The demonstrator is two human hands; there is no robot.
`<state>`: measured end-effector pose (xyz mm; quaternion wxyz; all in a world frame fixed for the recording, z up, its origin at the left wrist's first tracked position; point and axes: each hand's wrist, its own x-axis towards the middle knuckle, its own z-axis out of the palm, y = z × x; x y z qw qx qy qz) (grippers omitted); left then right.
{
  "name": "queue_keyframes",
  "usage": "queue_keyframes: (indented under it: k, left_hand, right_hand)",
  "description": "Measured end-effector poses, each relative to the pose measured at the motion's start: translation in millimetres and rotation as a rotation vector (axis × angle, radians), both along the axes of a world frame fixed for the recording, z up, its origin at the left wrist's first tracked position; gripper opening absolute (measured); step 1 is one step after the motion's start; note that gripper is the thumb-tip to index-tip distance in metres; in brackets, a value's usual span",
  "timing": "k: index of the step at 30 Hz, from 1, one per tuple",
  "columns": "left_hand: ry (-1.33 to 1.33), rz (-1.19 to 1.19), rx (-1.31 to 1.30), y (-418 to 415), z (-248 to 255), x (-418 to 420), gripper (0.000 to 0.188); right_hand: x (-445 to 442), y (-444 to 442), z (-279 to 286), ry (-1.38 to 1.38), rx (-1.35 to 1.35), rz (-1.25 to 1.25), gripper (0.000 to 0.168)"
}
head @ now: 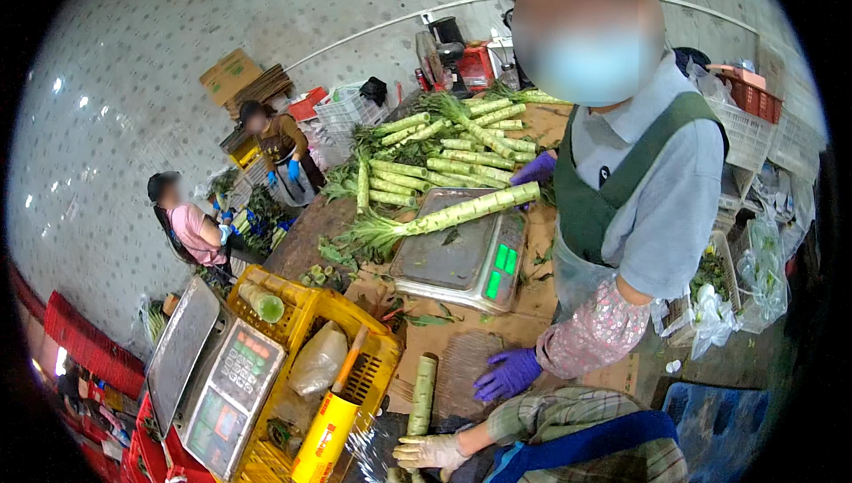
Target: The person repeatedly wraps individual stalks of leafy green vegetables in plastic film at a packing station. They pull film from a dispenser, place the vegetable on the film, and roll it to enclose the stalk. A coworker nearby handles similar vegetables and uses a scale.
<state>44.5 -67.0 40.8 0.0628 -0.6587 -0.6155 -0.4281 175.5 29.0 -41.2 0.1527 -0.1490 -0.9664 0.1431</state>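
Observation:
Only one of my hands is visible. My right hand (432, 453), in a cream glove, lies across a trimmed celtuce stem (423, 393) at the bottom of the view, its fingers curled over it. Beneath the stem is dark, shiny plastic film (376, 440). My left hand is out of view. Close to my hand, a co-worker's purple-gloved hand (509, 374) rests by a worn brown board (469, 370). That co-worker's other hand (534, 169) holds a leafy celtuce (472, 211) above a digital scale (442, 250) with green displays.
A pile of celtuce (459, 157) covers the table's far part. Left of me stand a yellow crate (383, 336), a yellow cylinder (326, 436) bearing red writing, and a second scale (226, 390). Two people (200, 226) work beyond. A blue pallet (715, 430) lies on the right.

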Motion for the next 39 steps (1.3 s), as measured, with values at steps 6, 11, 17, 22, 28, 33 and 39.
queue_keyframes:
  k: [6,11,17,22,28,33,39]
  left_hand:
    - [-0.421,0.279,-0.411,68.8,-49.6,-47.6,0.034]
    - [0.318,0.012,-0.915,126.2,-137.4,-122.4,0.036]
    - [0.483,0.074,-1.030,122.5,-177.7,-128.4,0.033]
    - [0.509,0.044,-1.234,128.6,-112.3,-72.5,0.026]
    - [-0.528,0.059,-0.939,56.3,-107.9,-65.8,0.042]
    - [-1.234,-0.106,-0.995,-29.2,-11.4,-56.0,0.051]
    - [-1.293,-0.095,-0.514,-117.5,87.9,-44.9,0.066]
  right_hand:
    - [-60.4,45.2,32.9,-0.386,-0.103,-0.109,0.062]
    - [-85.7,61.4,1.5,-0.385,-0.028,-0.049,0.061]
    - [-58.8,-6.2,45.7,-0.423,-0.242,0.056,0.050]
    - [-50.3,-34.5,47.6,-0.316,-0.234,0.165,0.051]
    - [-80.5,-59.5,47.1,-0.242,-0.295,0.300,0.051]
    - [-98.7,-57.3,58.0,-0.184,-0.397,0.334,0.051]
    - [-103.0,-40.0,143.1,-0.194,-1.098,0.551,0.046]
